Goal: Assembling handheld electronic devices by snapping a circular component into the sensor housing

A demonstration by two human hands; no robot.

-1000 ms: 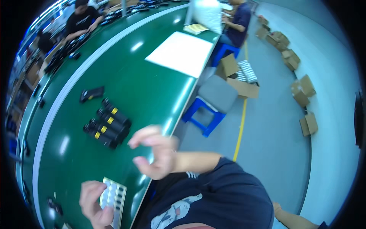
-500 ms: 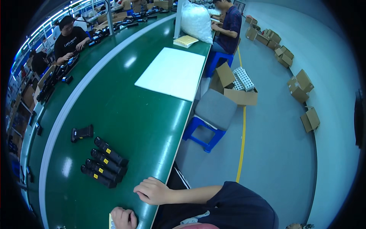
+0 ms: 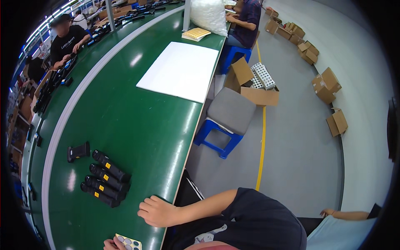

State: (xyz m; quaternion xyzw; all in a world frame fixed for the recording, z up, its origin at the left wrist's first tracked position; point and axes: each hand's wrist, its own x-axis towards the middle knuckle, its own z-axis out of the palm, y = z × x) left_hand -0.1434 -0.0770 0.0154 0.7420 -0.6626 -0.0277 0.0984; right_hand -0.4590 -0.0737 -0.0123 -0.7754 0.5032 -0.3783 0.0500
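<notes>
At the bottom edge, my left hand (image 3: 113, 244) pinches a small sheet of round grey stickers (image 3: 132, 243) with a pale yellow backing, partly cut off by the frame. My right hand (image 3: 157, 211) rests palm down at the near edge of the green table, its fingers loosely curled; whatever is under them is hidden. Beyond it, several black elongated devices (image 3: 109, 178) with small yellow labels lie side by side at a slant. A shorter black part (image 3: 78, 152) with wider ends lies apart from them, just above the row.
A white board (image 3: 179, 71) lies farther up the green table (image 3: 125, 121), with yellow sheets (image 3: 196, 34) and a bulging plastic bag (image 3: 208, 16) beyond. A grey-cushioned blue stool (image 3: 231, 110) and an open carton (image 3: 262, 96) stand right. Co-workers sit farther off; another person's arm (image 3: 348, 215) shows lower right.
The sticker sheet shows more clearly, and my left hand is lower and farther left. My right hand's fingers have loosened slightly. The view has shifted; another person's arm appears lower right.
</notes>
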